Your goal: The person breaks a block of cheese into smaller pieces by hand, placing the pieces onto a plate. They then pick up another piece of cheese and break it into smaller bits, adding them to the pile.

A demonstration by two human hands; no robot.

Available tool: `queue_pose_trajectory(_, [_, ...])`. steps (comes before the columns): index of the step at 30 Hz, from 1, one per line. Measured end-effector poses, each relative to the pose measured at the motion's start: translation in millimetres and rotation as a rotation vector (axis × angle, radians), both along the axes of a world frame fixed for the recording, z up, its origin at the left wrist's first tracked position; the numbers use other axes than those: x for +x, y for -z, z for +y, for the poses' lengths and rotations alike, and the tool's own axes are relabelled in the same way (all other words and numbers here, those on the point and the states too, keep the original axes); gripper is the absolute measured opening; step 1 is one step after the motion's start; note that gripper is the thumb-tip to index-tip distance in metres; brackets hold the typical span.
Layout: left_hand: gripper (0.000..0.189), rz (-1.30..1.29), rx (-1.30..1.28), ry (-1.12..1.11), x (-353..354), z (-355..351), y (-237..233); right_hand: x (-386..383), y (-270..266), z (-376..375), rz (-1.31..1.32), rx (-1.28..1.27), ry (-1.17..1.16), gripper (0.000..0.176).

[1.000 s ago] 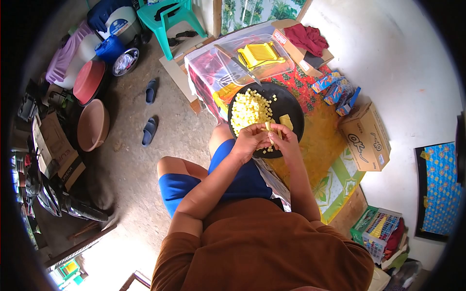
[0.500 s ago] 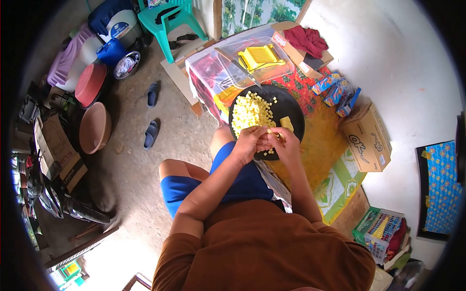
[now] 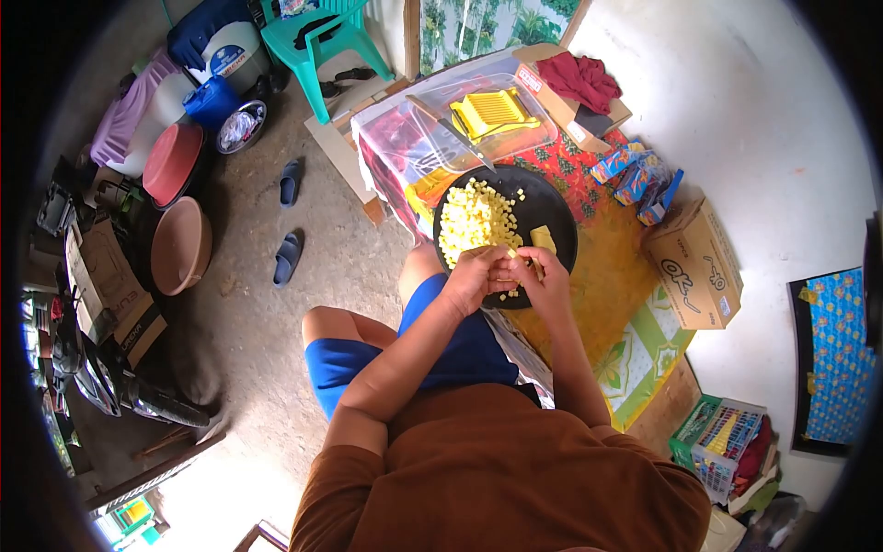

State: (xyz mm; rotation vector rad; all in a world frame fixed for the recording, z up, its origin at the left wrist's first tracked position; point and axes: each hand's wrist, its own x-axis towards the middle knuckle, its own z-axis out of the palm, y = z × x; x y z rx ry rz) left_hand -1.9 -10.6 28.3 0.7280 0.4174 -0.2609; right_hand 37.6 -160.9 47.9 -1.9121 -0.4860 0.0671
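Note:
My left hand (image 3: 476, 279) and my right hand (image 3: 547, 276) meet over the near edge of a round black tray (image 3: 563, 207). Both are closed, fingertips together around a small pale yellow piece (image 3: 512, 251), mostly hidden by the fingers. Beyond my left hand, a heap of pale yellow cubes (image 3: 476, 219) covers the tray's left half. A larger pale yellow slab (image 3: 543, 239) lies flat just past my right hand. A few loose cubes are scattered on the tray, some below my fingers.
Behind the tray, a knife (image 3: 451, 132) lies across a clear plastic container (image 3: 414, 120) near a yellow slotted rack (image 3: 494, 112). Blue packets (image 3: 639, 179) and a cardboard box (image 3: 692, 265) stand to the right. Slippers (image 3: 287, 256) and basins (image 3: 181, 245) are on the floor at left.
Both hands stay together at the tray's near edge. The fingers have shifted slightly around the small piece, and the right hand's fingers look a little more raised.

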Motion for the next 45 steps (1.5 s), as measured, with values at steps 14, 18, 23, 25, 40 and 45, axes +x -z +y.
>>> queue_pose_trajectory(14, [0.022,-0.063,0.024,0.025,2.3,4.2,-11.3,3.9,-4.8,0.5,-0.129,-0.010,-0.001,0.014])
queue_pose_trajectory(18, [0.019,-0.082,0.024,0.040,3.6,5.9,-8.6,2.9,-10.1,0.6,-0.138,-0.050,-0.007,0.014])
queue_pose_trajectory(23, [0.019,-0.089,-0.004,0.054,4.3,8.5,-6.5,3.5,-10.9,2.1,-0.079,0.009,-0.004,0.015])
queue_pose_trajectory(25, [0.020,-0.080,-0.018,0.065,4.9,8.6,-8.6,4.5,-9.5,1.8,-0.027,0.037,0.001,0.015])
queue_pose_trajectory(40, [0.021,-0.045,0.060,0.082,7.7,9.9,-18.1,20.9,21.6,-5.7,0.153,0.273,-0.022,0.016])
queue_pose_trajectory(45, [0.021,-0.132,0.450,0.080,18.1,4.3,8.2,23.3,16.5,-14.4,0.504,0.275,0.093,0.016])
